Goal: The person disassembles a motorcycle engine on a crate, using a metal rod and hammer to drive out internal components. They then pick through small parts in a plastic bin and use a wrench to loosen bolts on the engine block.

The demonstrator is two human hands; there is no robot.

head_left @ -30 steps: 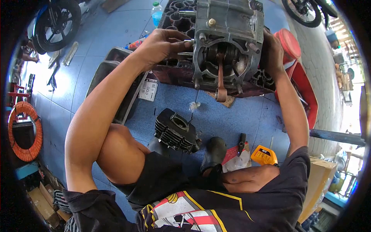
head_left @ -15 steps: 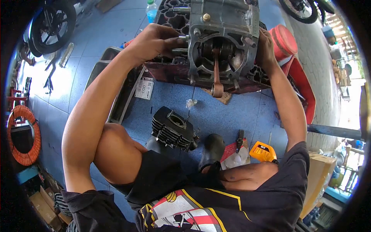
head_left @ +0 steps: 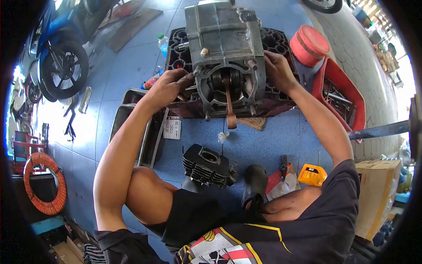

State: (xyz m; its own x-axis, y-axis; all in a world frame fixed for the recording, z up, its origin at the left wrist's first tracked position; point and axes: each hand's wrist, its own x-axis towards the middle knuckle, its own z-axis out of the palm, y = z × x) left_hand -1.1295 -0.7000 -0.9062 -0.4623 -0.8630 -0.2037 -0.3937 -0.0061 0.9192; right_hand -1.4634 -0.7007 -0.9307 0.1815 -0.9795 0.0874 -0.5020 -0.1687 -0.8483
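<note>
Crankcase (head_left: 220, 39): may slip off bottle crate (head_left: 189, 110) if pushed unevenly.
Left hand (head_left: 170, 87), right hand (head_left: 280, 72): beside crankcase; cannot tell whether clamped.

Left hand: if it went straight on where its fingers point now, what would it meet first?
The left hand would probably meet the engine case first, on the side facing it; they look very close or touching, but depth is unclear in this view.

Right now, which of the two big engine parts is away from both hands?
The black finned block near the shoes; the left hand and right hand flank the grey casing on the crate.
</note>
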